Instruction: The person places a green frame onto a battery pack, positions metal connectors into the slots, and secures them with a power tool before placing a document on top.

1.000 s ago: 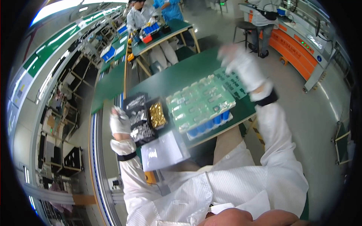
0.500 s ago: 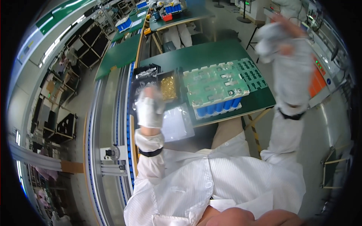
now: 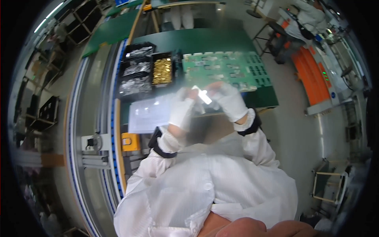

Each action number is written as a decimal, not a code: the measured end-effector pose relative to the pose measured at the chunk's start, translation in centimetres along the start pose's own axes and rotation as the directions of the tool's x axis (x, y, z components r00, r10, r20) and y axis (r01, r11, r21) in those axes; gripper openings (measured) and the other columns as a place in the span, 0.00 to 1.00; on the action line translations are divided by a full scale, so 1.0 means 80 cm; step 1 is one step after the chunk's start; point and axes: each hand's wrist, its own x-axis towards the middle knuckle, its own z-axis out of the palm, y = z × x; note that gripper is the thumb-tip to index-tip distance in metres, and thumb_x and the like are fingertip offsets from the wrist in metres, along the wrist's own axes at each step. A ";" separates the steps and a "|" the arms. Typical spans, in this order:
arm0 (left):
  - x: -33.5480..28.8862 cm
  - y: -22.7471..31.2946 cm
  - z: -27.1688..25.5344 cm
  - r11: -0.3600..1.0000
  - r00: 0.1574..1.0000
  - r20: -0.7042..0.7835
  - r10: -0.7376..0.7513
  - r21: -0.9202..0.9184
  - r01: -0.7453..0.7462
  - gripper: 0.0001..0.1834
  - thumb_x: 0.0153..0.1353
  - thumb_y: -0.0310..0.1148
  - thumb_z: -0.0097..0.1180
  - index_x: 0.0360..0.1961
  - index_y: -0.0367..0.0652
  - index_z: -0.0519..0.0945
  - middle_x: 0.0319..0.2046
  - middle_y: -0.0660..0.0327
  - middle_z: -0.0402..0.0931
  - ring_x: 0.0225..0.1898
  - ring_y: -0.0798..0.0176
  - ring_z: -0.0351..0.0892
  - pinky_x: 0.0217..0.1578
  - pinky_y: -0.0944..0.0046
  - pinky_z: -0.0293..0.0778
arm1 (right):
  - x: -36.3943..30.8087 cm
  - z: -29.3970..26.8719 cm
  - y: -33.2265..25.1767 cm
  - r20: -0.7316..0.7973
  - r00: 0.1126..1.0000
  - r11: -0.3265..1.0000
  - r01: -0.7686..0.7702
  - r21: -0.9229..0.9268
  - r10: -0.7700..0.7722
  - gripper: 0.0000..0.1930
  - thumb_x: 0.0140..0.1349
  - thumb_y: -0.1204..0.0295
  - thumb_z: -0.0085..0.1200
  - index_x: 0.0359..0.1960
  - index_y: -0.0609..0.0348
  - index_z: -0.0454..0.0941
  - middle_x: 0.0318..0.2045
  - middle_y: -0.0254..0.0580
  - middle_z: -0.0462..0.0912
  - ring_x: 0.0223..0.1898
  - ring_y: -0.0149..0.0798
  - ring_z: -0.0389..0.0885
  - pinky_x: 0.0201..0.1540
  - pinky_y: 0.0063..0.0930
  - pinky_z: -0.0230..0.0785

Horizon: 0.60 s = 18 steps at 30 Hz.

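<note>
My left hand point(image 3: 184, 107) and my right hand point(image 3: 230, 102), both in white gloves with bare fingertips, are close together above the near edge of the green table. Their fingertips are closed about a shiny silver metal strip point(image 3: 203, 95), smeared by motion and glare. Just beyond them lies a battery module point(image 3: 213, 65) with a green top plate and metal tabs; my hands hide part of its near side. At its right is a green panel with rows of dark slots point(image 3: 258, 70). A tray of gold-coloured pieces point(image 3: 162, 71) stands to the left.
Black trays of silver metal pieces point(image 3: 136, 69) line the table's left side. Clear plastic sheeting point(image 3: 150, 114) lies in front of them. A conveyor rail point(image 3: 92, 118) runs along the left, with a yellow box point(image 3: 130, 142) beside it. At the right, a person point(image 3: 302, 29) sits near orange equipment point(image 3: 312, 79).
My right hand has come down from the upper right, and my left has moved from the trays to meet it. The silver strip now shows between them. The view has shifted.
</note>
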 end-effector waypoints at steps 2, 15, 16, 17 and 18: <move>-0.012 0.008 -0.008 0.999 0.999 0.033 0.039 -0.002 -0.039 0.12 0.64 0.38 0.52 0.30 0.40 0.73 0.20 0.65 0.73 0.17 0.75 0.68 0.19 0.75 0.64 | -0.003 0.007 0.000 0.020 0.998 0.987 0.062 -0.148 -0.060 0.07 0.62 0.73 0.52 0.40 0.59 0.77 0.25 0.29 0.77 0.22 0.20 0.71 0.24 0.14 0.64; -0.010 0.012 -0.012 0.936 0.938 0.209 -0.277 -0.161 0.313 0.09 0.62 0.30 0.54 0.38 0.33 0.74 0.29 0.53 0.79 0.27 0.63 0.81 0.23 0.73 0.75 | 0.094 -0.120 -0.019 -0.189 0.975 0.974 0.079 -0.211 -0.120 0.08 0.59 0.78 0.52 0.40 0.62 0.72 0.26 0.39 0.79 0.23 0.29 0.77 0.23 0.19 0.70; -0.010 0.007 -0.012 0.938 0.937 0.215 -0.274 -0.154 0.310 0.09 0.62 0.30 0.54 0.38 0.33 0.74 0.29 0.53 0.79 0.27 0.63 0.81 0.23 0.73 0.75 | 0.118 -0.145 -0.006 -0.251 0.955 0.933 0.060 -0.355 -0.157 0.05 0.59 0.78 0.52 0.37 0.61 0.73 0.27 0.37 0.80 0.24 0.29 0.78 0.24 0.17 0.69; -0.011 0.000 -0.014 0.926 0.944 0.179 -0.276 -0.216 0.311 0.09 0.62 0.28 0.53 0.39 0.32 0.74 0.32 0.51 0.79 0.31 0.61 0.81 0.28 0.71 0.78 | 0.129 -0.147 -0.006 -0.340 0.926 0.902 0.004 -0.433 -0.167 0.05 0.57 0.76 0.54 0.34 0.61 0.75 0.28 0.37 0.81 0.26 0.29 0.78 0.29 0.18 0.70; -0.011 -0.004 -0.012 0.911 0.950 0.150 -0.274 -0.276 0.307 0.10 0.62 0.27 0.53 0.41 0.31 0.74 0.35 0.50 0.78 0.35 0.59 0.81 0.32 0.69 0.80 | 0.139 -0.157 -0.004 -0.348 0.921 0.903 0.010 -0.431 -0.176 0.05 0.57 0.76 0.54 0.34 0.61 0.75 0.28 0.37 0.81 0.26 0.29 0.78 0.29 0.18 0.70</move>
